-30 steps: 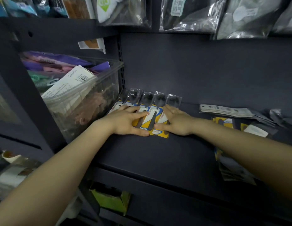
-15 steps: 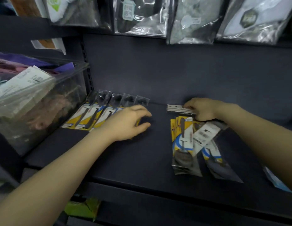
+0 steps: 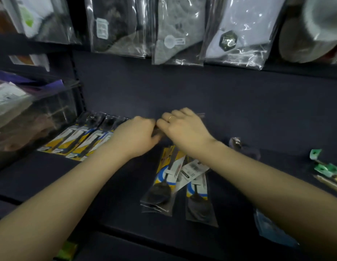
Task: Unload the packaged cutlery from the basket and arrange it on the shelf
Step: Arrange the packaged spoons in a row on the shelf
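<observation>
**Both hands meet over a pack at the back of the shelf**

The left hand and right hand come together near the rear of the dark shelf, knuckles up, fingertips almost touching. Between them a thin pack pokes out just past the right hand's far edge; most of it is hidden and blurred. Both hands have their fingers curled down around it, so they seem to grip it, though the exact pinch cannot be made out. A ring sits on one right finger.

To the left, a row of cutlery packs lies flat on the shelf, side by side and overlapping, yellow-and-blue cards toward the front, dark utensil heads toward the back wall. The left hand covers the row's right end.

Under the right forearm, a loose pile of packs lies nearer the front edge, heads pointing forward, one white label crossing them at an angle.

A clear bin stands at the far left, just beside the row. Green-tagged items lie at the far right. Bagged goods hang above.
</observation>
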A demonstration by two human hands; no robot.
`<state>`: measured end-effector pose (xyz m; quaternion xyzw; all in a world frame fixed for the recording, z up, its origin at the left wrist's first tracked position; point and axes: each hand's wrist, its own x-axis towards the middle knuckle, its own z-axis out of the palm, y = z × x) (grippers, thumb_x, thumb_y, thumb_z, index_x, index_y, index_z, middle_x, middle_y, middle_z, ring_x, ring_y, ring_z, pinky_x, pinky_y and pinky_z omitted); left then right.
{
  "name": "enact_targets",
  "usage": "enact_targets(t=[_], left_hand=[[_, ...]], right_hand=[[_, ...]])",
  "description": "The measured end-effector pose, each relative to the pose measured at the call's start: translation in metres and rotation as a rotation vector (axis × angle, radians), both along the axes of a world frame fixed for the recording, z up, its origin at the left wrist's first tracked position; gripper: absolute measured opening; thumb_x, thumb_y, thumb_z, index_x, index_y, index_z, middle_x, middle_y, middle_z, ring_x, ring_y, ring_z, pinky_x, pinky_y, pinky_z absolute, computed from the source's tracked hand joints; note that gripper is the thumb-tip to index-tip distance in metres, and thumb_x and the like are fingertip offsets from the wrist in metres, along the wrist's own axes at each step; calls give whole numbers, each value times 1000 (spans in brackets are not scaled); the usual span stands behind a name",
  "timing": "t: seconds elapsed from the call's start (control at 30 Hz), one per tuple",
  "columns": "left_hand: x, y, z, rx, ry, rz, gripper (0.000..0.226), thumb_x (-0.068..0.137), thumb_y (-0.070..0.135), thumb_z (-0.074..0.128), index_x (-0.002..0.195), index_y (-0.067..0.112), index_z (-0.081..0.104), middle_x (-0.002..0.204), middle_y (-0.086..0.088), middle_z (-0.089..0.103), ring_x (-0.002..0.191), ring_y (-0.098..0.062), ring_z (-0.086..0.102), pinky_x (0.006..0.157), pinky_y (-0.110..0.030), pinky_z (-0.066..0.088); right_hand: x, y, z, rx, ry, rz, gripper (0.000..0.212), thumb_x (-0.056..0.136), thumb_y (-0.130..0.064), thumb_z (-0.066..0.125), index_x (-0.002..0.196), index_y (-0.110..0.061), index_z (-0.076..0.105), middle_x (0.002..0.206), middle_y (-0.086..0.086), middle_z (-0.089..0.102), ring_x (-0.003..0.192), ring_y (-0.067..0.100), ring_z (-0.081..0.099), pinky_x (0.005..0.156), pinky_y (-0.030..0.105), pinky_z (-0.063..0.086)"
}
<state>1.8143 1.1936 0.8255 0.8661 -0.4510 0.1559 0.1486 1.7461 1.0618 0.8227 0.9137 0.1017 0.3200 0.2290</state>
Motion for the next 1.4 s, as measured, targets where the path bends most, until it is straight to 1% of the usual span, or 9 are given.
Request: enact_targets(t=[0.13, 0.2, 0.3, 0.37, 0.5, 0.73, 1.0, 1.2, 1.4], left_hand=[[1, 36, -2, -147, 438, -78, 17, 93, 19, 47, 81, 12, 58, 77, -6, 67, 72, -21, 67, 71, -32, 53], [-4, 59, -1, -369, 756, -66, 22, 94, 12, 46, 77, 12, 59, 66, -1, 66, 58, -11, 65, 61, -25, 55], [-11, 96, -1, -678, 1217, -49, 16, 90, 12, 50, 84, 7, 64, 67, -6, 72, 54, -16, 67, 53, -23, 57], [-11, 119, -6, -765, 1338, -30, 13, 83, 13, 54, 88, 7, 65, 70, -8, 74, 56, -18, 68, 53, -23, 57], [-9, 165, -16, -780, 1292, 86, 9, 83, 6, 58, 87, 8, 65, 63, -5, 72, 52, -15, 67, 47, -21, 53], [9, 253, -29, -837, 1239, 250, 22, 89, 20, 56, 73, 6, 63, 44, -3, 61, 32, -12, 52, 36, -16, 43], [32, 323, -34, -590, 1165, 122, 26, 88, -4, 38, 86, -2, 65, 74, -16, 73, 59, -25, 69, 55, -26, 56], [44, 327, -37, -619, 1237, 43, 23, 89, -3, 44, 91, 0, 67, 76, -16, 74, 65, -24, 71, 60, -28, 58], [50, 303, -44, -699, 1298, 14, 18, 87, 4, 56, 79, 11, 70, 65, -6, 72, 53, -14, 67, 51, -20, 54]], right_hand=[[13, 20, -2, 61, -266, 191, 11, 72, -16, 64, 83, -18, 66, 85, 1, 68, 92, 24, 63, 99, 37, 31], [14, 32, 4, 219, -329, 174, 42, 66, -25, 72, 107, -18, 62, 114, 7, 61, 117, 27, 45, 109, 42, 21], [13, 62, 26, 802, -69, 81, 80, 77, -37, 69, 144, -19, 29, 149, 9, 29, 135, 27, 22, 113, 44, 18], [22, 81, 32, 1271, 281, 107, 71, 83, -38, 65, 141, -17, 31, 141, 9, 41, 123, 25, 44, 103, 39, 39], [48, 126, 23, 1725, 565, 99, 23, 85, -25, 67, 88, -9, 51, 69, 5, 56, 53, 12, 51, 46, 19, 44], [100, 193, 3, 1800, 649, -63, 25, 83, -14, 67, 63, -10, 54, 54, 4, 48, 38, 7, 40, 35, 15, 25], [142, 199, -22, 1927, 348, -286, 29, 93, -5, 52, 65, -7, 46, 61, 9, 46, 41, 15, 48, 29, 13, 38], [155, 227, -35, 2012, 276, -284, 9, 86, 3, 59, 95, 3, 57, 80, 17, 58, 34, 19, 58, 28, 18, 43], [127, 233, -23, 2069, 169, -18, 32, 94, -36, 46, 73, -15, 57, 74, 3, 57, 65, 21, 55, 60, 30, 46]])
